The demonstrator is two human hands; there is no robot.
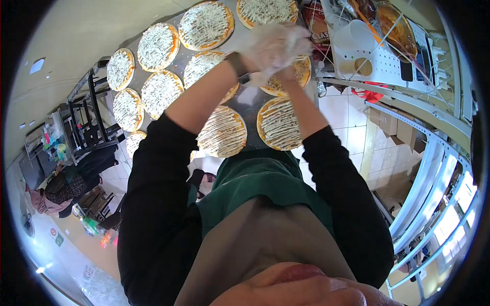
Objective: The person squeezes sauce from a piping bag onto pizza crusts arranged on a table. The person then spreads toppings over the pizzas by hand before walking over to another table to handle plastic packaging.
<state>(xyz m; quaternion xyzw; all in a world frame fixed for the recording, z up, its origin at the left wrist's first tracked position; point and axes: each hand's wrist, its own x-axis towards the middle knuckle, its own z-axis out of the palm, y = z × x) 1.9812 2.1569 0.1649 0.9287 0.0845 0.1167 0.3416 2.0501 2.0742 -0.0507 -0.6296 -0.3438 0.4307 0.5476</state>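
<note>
My left hand [260,49], with a dark watch on its wrist, and my right hand [292,48] are close together in translucent plastic gloves. They overlap above the metal table [250,99], near its far right part. Their fingers are blurred, and whether anything is between them cannot be made out. Under and around them lie several round pizzas with white shredded topping, some striped with pale sauce. One pizza [301,71] is partly hidden below my right hand; another [222,131] lies near the table's front edge.
Right of the table stands a white perforated shelf [393,74] with a white container [353,36] and a tray of brown sauce [395,28]. Cardboard boxes [398,125] sit lower right. A black metal rack [92,107] and a person in dark clothing [76,181] are at left.
</note>
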